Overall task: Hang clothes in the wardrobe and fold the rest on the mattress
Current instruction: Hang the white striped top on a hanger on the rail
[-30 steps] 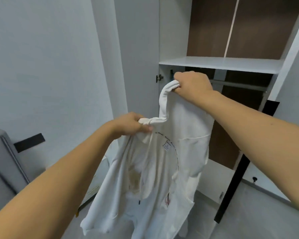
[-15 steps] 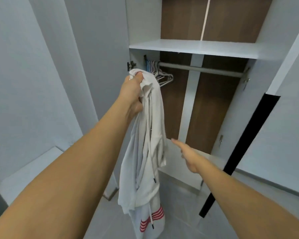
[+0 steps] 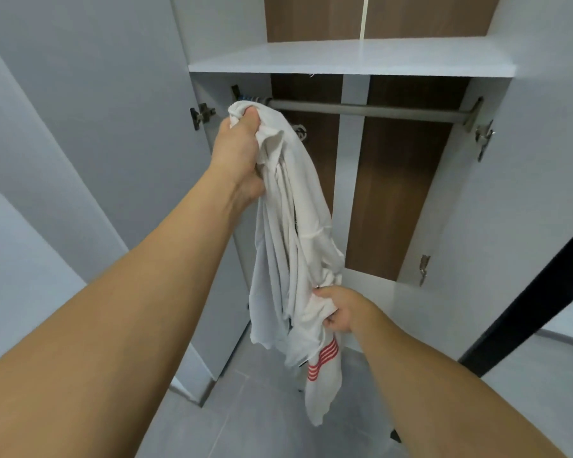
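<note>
Hanging bunched from the left hand, the white garment sits at about 12 o'clock from the viewer, its top raised just below the left end of the wardrobe rail; the left fingers are curled tight round a wad of cloth at the top, while the right hand at 5 o'clock from it pinches a lower fold between thumb and curled fingers, just above the red stripes. The likely trouble, as I judge it, is that the garment is gathered into a rope and not opened; a hanger would not find the neck or shoulders in that state. Hangers appear only as a small glimpse behind the cloth at the rail's left end, so reaching for one could snag the fabric or knock them along the rail; both hands are occupied, so freeing one may let the loose hem drag toward the floor. The open door's hinge at 9 o'clock could also catch cloth.
</note>
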Motion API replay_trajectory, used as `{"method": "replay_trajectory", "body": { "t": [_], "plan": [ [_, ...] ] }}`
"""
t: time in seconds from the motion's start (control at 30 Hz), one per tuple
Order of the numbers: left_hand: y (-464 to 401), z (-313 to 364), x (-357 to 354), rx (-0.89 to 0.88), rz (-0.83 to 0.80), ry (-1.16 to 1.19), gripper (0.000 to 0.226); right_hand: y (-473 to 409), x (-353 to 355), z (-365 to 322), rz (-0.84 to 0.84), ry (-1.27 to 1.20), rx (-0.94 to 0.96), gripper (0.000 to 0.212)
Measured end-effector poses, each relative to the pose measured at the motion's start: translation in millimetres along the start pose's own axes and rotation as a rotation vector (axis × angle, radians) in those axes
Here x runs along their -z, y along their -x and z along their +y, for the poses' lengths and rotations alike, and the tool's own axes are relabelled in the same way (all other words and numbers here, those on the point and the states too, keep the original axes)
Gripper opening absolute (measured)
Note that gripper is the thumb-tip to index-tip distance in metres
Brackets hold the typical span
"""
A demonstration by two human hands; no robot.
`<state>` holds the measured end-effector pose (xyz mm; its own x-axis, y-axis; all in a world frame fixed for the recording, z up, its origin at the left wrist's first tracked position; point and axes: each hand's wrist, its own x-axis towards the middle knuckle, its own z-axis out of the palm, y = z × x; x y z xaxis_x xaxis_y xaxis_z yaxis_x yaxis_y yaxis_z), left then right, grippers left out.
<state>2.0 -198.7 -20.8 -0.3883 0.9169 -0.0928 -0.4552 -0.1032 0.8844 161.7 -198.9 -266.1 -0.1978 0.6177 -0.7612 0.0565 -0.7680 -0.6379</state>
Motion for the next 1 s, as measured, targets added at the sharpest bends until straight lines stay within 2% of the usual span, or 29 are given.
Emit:
{"method": "replay_trajectory", "body": {
  "t": [0.1,0.17,0.23,0.33,0.4,0.43,0.47,0.5,0.57,0.6,0.63,0.67,0.73,0.77,0.83,0.9,0.93,1.0],
  "plan": [
    [-40,-4,5,-0.063,-0.013,-0.167,0.023,-14,-8,-54,0.081,-0.008,0.146,0.057],
    [-67,-7,10,-0.067,-0.04,-0.2,0.021,-19,-9,-86,0.126,0.01,0.205,0.066],
    [-95,-8,17,-0.083,-0.09,-0.286,0.023,-19,-5,-113,0.253,0.055,0.233,0.071],
    [-137,-17,37,-0.155,-0.233,-0.637,0.019,-11,-9,-159,0.399,-0.056,0.289,0.059],
    [-160,-27,53,-0.149,-0.359,-0.825,0.009,5,-15,-196,0.36,-0.238,0.397,0.039],
    [-170,-33,60,-0.119,-0.448,-0.884,0.016,17,-19,-213,0.308,-0.283,0.466,0.027],
    [-179,-39,65,-0.071,-0.554,-0.943,0.031,27,-20,-227,0.258,-0.275,0.536,0.026],
    [-187,-47,67,-0.039,-0.665,-1.052,0.053,35,-20,-240,0.238,-0.202,0.584,0.037],
    [-200,-65,60,-0.039,-0.81,-1.38,0.102,49,-20,-264,0.318,0.094,0.638,0.056],
    [-203,-77,52,-0.054,-0.828,-1.496,0.114,53,-22,-276,0.384,0.258,0.653,0.058],
    [-205,-89,43,-0.078,-0.818,-1.538,0.112,53,-22,-286,0.411,0.362,0.685,0.057],
    [-207,-101,32,-0.116,-0.793,-1.54,0.097,53,-23,-295,0.404,0.426,0.733,0.056],
    [-219,-121,12,-0.22,-0.702,-1.488,0.044,50,-21,-309,0.376,0.452,0.805,0.045],
    [-225,-127,7,-0.24,-0.653,-1.396,0.027,46,-16,-314,0.386,0.456,0.831,0.037],
    [-240,-127,0,-0.195,-0.581,-1.085,0.024,35,5,-323,0.513,0.554,0.858,0.028],
    [-251,-113,-4,-0.078,-0.481,-0.721,0.016,21,35,-320,0.66,0.744,0.859,0.041],
    [-257,-104,-7,-0.041,-0.439,-0.585,0.018,13,48,-312,0.636,0.794,0.842,0.052],
    [-264,-90,-19,0.008,-0.433,-0.457,0.023,-5,60,-294,0.476,0.891,0.744,0.071]
  ]
}}
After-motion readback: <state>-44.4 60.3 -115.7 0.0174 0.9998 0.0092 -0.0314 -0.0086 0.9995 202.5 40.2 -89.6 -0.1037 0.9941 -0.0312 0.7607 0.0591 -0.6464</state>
